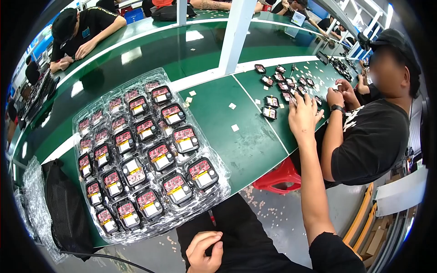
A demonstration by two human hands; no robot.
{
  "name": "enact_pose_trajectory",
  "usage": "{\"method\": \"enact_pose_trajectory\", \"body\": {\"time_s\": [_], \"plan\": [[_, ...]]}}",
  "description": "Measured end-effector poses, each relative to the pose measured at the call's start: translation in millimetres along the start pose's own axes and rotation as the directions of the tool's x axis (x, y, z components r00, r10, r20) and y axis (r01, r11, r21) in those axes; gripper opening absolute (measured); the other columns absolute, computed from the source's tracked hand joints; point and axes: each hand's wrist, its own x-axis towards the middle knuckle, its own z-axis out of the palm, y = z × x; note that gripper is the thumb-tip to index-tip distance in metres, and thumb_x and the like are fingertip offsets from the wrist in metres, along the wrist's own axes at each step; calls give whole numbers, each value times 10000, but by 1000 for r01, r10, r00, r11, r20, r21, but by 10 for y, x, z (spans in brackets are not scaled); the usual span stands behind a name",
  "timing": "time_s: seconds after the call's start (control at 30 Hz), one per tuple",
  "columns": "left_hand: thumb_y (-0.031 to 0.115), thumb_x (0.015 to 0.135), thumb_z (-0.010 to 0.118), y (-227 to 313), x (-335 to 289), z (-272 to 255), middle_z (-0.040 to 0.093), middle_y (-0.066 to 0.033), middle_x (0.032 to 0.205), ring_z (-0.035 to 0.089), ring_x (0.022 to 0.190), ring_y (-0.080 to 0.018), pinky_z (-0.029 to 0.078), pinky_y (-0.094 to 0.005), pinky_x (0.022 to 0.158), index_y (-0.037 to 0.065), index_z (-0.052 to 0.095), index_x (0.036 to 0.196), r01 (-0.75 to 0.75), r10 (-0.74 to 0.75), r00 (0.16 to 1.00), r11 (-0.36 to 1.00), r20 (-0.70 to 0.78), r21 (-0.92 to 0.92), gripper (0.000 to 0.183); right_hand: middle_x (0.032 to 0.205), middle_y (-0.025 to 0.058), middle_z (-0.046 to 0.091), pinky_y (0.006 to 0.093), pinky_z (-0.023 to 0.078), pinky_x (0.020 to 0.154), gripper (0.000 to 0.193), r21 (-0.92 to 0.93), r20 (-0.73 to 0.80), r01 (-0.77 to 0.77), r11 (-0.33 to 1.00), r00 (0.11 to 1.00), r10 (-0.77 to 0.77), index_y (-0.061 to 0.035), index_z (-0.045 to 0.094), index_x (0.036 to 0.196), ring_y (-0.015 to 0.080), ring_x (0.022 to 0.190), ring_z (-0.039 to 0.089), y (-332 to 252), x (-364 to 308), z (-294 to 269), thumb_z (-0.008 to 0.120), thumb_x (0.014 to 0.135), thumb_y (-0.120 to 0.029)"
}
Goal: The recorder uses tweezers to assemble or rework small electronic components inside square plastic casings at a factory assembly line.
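Just nearside of the clear tray (217, 193), my left hand (205, 252) curls loosely, apparently empty. Right of the tray, my right hand (304, 119) stretches half-open at loose black-framed devices (269, 113), grip unclear; a low sweep could scatter them.

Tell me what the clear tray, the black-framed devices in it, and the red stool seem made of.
Clear tray: thin glossy plastic, it seems; see-through, with bright glints. Black-framed devices: frames smooth black, probably plastic, though coated metal is possible. Red stool: likely moulded plastic, given its smooth, one-colour curves.
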Motion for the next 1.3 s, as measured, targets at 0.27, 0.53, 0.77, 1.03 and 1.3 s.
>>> {"method": "enact_pose_trajectory", "body": {"time_s": [0.27,0.53,0.77,1.03,1.3], "plan": [[-54,885,700,344,220,37,686,-194,1078,685,963,-306,553,-358,852,-42,676,1100,151,-140,970,988,-200,40,217,1644,135,325,723,96,1168,563,196,167,-191,962,973,159,-317,471,1523,468,1507,246,59,499,134,408,1029,-579],[-51,874,700,330,257,67,695,-191,1060,687,954,-310,551,-355,847,-34,683,1084,182,-167,964,982,-208,56,212,1585,137,412,693,158,1172,528,238,159,-21,971,987,-17,-269,598,1421,399,1484,324,-219,326,137,453,1014,-572],[-52,865,703,322,279,72,699,-187,1051,692,944,-312,550,-354,846,-22,686,1087,192,-179,968,980,-178,58,225,1524,150,470,632,195,1177,472,332,89,175,927,972,-216,-196,633,1375,388,1446,361,-602,-126,1,535,1005,-472],[-52,867,700,331,276,82,699,-186,1053,692,957,-314,548,-358,856,-21,686,1088,202,-188,968,977,-169,71,223,1423,171,527,593,301,1095,408,365,-70,469,804,875,-478,-186,646,1314,389,1340,449,-923,-599,-152,622,960,-389],[-50,869,701,302,225,173,700,-181,1054,694,959,-312,548,-356,857,-14,690,1085,243,-226,957,967,-183,81,218,1420,153,532,613,274,1124,434,469,-67,575,671,780,-622,-163,606,1357,368,1353,445,-1141,-833,-305,626,976,-369]]}}
